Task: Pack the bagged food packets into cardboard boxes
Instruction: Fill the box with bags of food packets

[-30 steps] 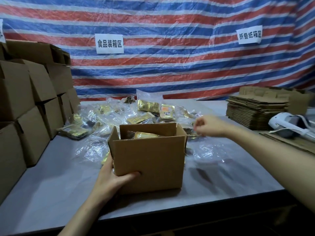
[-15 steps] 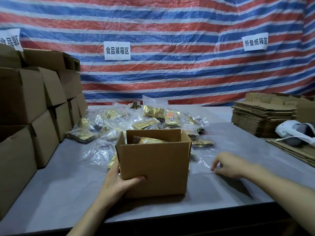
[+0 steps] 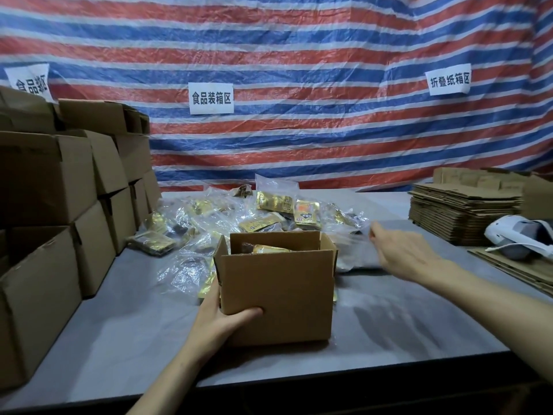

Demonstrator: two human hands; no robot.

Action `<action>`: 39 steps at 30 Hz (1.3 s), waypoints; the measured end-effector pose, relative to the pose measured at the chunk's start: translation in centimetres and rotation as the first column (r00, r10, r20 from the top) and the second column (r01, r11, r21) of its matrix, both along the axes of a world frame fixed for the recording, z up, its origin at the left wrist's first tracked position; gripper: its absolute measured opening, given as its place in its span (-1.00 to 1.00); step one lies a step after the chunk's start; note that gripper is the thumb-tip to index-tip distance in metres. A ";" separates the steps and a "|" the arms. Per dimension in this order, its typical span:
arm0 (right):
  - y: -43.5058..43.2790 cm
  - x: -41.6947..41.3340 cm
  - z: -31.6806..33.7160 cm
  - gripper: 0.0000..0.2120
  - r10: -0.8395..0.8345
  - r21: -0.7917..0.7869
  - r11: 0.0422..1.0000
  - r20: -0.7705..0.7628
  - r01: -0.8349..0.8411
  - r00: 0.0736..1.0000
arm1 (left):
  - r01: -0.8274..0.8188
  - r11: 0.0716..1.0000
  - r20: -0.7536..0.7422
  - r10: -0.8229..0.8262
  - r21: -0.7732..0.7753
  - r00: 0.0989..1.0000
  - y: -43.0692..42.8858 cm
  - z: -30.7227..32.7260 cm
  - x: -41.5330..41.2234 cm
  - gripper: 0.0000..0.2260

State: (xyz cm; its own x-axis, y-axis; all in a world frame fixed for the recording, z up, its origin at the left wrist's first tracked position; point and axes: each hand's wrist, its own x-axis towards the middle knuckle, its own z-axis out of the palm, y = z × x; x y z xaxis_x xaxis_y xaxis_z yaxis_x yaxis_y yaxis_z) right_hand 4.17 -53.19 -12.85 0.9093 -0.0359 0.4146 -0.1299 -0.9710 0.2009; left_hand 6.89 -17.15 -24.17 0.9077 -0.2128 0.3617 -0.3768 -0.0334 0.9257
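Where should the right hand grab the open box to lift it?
Probably the right wall, low down, coming from the right. The open box stands upright with top flaps raised, so its rim looks floppy. The left hand grips the near left corner, thumb on the front; a matching hold opposite should balance it. The right hand hovers over the table on that side.
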 end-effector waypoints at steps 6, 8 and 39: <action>0.0 0.2 4.1 -0.91 -0.033 0.287 0.958 0.067 0.013 0.997 | -0.002 1.000 -0.016 0.002 0.006 1.000 0.2 -0.3 0.3 -0.25; 0.4 0.1 5.3 -0.95 -0.025 0.435 0.900 0.073 -0.009 0.997 | 0.000 1.000 -0.020 0.000 0.002 1.000 0.2 -0.4 0.3 -0.24; 11.8 -2.3 22.2 -0.87 0.346 0.627 0.606 0.348 -0.490 0.871 | 0.015 0.999 0.022 -0.015 -0.032 1.000 -0.1 -0.4 0.3 -0.27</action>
